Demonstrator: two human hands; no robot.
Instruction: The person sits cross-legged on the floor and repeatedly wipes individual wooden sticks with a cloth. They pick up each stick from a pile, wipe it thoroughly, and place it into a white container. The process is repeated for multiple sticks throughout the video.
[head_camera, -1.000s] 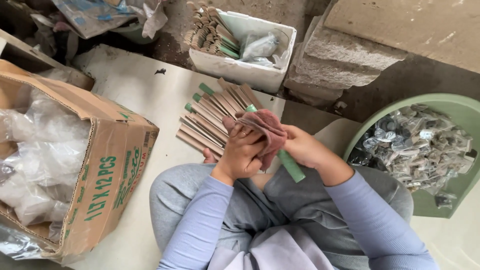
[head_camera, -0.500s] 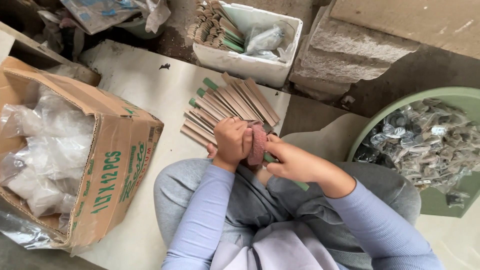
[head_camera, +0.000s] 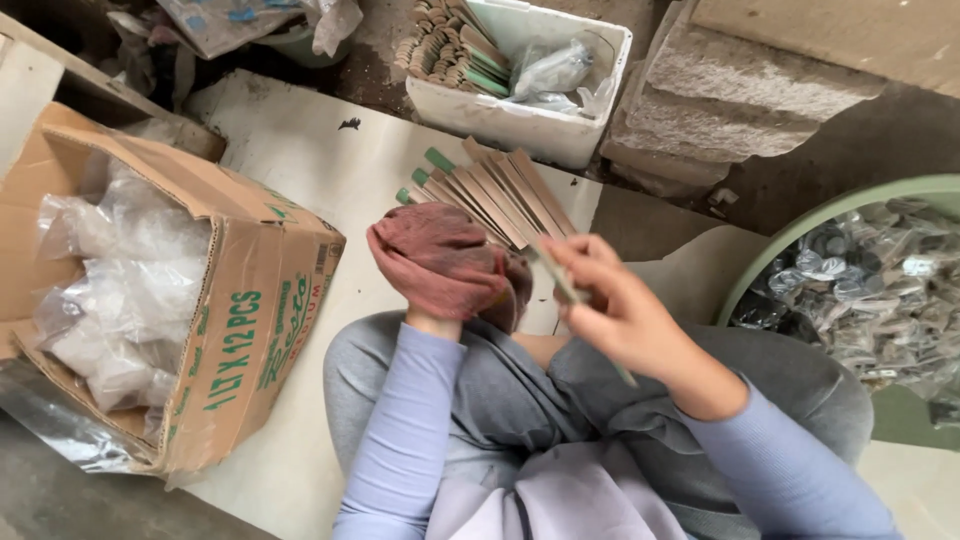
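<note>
One cloth (head_camera: 440, 262), one stick (head_camera: 560, 285), two hands

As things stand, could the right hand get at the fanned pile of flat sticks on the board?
Probably yes: the right hand hovers just beside the flat sticks with nothing between them, though it already pinches one thin stick.

A cardboard box (head_camera: 200, 300) sits left of the hands, a basin (head_camera: 800, 240) right, sticks (head_camera: 500, 190) ahead, a tub (head_camera: 530, 125) behind them.
</note>
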